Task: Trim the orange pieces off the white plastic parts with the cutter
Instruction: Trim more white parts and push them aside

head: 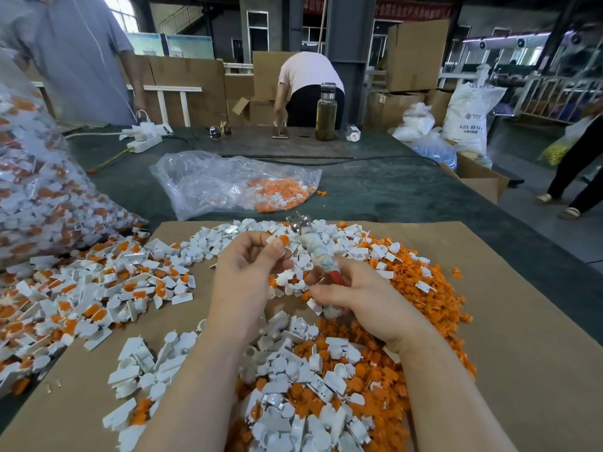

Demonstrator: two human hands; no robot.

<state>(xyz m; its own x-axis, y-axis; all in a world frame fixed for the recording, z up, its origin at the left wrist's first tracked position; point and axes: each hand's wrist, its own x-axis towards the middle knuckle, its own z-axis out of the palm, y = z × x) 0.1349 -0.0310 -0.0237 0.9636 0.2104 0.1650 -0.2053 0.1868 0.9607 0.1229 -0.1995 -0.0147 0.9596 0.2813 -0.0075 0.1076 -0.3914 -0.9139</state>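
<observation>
The cutter (312,246) is motion-blurred, its jaws at twelve o'clock too smeared to read and its handles buried in the right hand (359,298), while the big bag of parts (39,190) at nine o'clock runs off the frame's edge.

Left hand (253,259) pinches a white-and-orange part (278,240); right hand (352,296) grips the cutter (313,247) above the pile (310,380).
</observation>
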